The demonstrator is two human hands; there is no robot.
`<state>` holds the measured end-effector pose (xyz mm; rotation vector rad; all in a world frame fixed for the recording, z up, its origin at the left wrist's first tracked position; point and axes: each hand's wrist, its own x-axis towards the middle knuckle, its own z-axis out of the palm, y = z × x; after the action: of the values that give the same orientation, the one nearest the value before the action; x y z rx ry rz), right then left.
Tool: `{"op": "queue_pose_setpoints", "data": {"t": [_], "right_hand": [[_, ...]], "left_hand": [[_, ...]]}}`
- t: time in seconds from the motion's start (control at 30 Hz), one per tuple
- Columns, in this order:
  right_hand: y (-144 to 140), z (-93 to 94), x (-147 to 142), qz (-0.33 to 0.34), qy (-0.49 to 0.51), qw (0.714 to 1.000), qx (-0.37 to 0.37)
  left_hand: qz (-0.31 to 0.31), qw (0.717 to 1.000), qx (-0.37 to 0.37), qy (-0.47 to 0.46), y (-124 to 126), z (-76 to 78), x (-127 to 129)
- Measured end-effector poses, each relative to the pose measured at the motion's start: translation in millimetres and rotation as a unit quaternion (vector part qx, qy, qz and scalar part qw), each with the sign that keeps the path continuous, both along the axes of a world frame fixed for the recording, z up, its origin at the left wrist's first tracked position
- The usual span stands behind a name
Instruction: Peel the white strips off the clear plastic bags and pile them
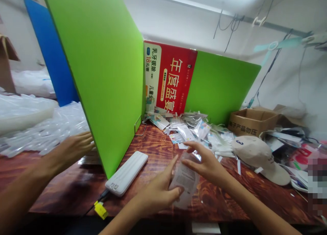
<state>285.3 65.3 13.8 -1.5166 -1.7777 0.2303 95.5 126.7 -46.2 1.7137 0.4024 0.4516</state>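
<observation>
A clear plastic packet (186, 182) with printed text on it stands tilted between my two hands above the table's front part. My left hand (162, 190) grips its left side, thumb across the front and index finger stretched upward. At the upper right edge, my right hand (206, 163) has its thumb against the packet, with the index finger curved above and apart from the thumb. Its other fingers are mostly hidden. Behind lies a heap of flat clear packets with printed cards (189, 129). A white power bank (127, 173) with a cable lies left of my left hand.
A tall green board (102, 75) divides the wood-patterned table (143, 141). Beyond it, another person's hand (70, 148) is near a pile of clear plastic pieces (51, 126). A beige cap (258, 156) and a cardboard box (251, 121) are at right.
</observation>
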Motion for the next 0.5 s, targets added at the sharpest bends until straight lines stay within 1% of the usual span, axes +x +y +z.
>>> {"op": "queue_pose_setpoints", "data": {"t": [0.07, 0.17, 0.23, 0.27, 0.33, 0.4, 0.5], "right_hand": [[-2, 1.5, -4, 0.048, 0.002, 0.998, -0.049], [-5, 6.0, -6, 0.111, 0.011, 0.986, -0.127], [-7, 9.6, -5, 0.128, 0.017, 0.981, -0.147], [-9, 12.0, -3, 0.127, 0.016, 0.981, -0.145], [-14, 19.6, 3, 0.108, -0.002, 0.986, -0.129], [-25, 32.1, 12, 0.062, -0.032, 0.992, -0.105], [-60, 56.7, 34, -0.059, -0.076, 0.994, -0.048]], "left_hand": [[-0.025, 0.999, 0.025, 0.030, -4, -1.5, 0], [-0.052, 0.997, 0.033, 0.054, -9, 0.0, 0], [-0.069, 0.996, 0.018, 0.058, -10, 1.1, 0], [-0.076, 0.996, 0.007, 0.055, -10, 1.3, 0], [-0.078, 0.996, -0.008, 0.047, -9, 1.0, 1], [-0.068, 0.997, -0.016, 0.040, -11, 0.4, 3], [-0.075, 0.995, -0.021, 0.055, -17, 0.5, 2]]}}
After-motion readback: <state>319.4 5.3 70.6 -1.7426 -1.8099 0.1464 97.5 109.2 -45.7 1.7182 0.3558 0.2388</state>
